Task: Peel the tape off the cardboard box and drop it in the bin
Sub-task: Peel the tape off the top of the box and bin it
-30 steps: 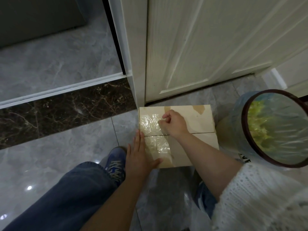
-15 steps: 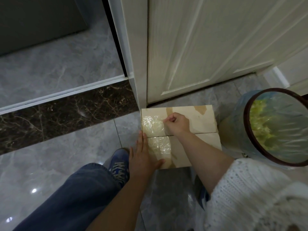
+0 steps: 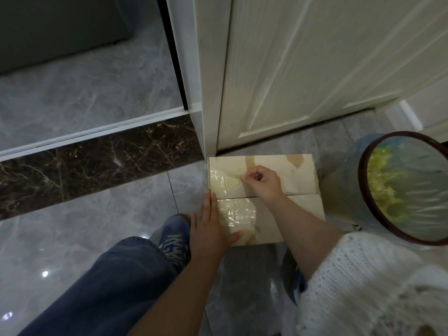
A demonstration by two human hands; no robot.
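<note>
Pinching the clear tape [image 3: 226,184] on the cardboard box [image 3: 291,175], right hand [image 3: 263,183] curls; left hand [image 3: 208,229] lies flat, fingers straight, bracing the box's left edge.

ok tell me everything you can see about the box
The box is pale cardboard, shut, lying flat on the grey tile floor by the white door, with the bin to its right. A seam splits its top into two flaps. Wrinkled clear tape covers its left part; brown torn patches mark the far edge. The left hand rests open on its left edge; the right hand pinches at the tape.
</note>
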